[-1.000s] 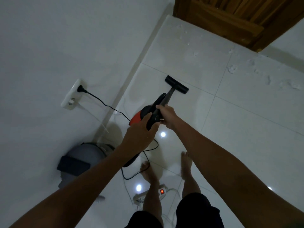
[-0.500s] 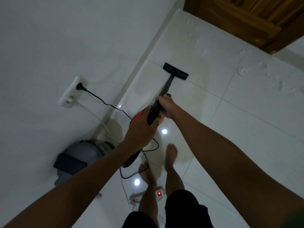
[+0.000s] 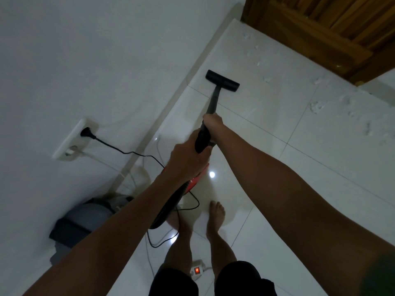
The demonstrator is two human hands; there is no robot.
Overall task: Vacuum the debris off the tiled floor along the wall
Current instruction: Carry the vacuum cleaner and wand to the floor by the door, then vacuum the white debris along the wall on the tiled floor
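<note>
Vacuum [image 3: 198, 159], red body, black tube and flat nozzle [image 3: 222, 80], both hands' grip clamped on it

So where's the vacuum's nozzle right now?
In the head view the nozzle lies flat on the tiled floor, above centre and close to the wall on the left, with the debris off to its right, towards the wooden door.

Nothing readable is showing up anywhere here, honestly: no brand on the vacuum [image 3: 198, 180], no label on the wall socket [image 3: 73, 139], no print on the power strip [image 3: 197, 270] (its switch is just glowing red, no lettering that I can make out).
</note>
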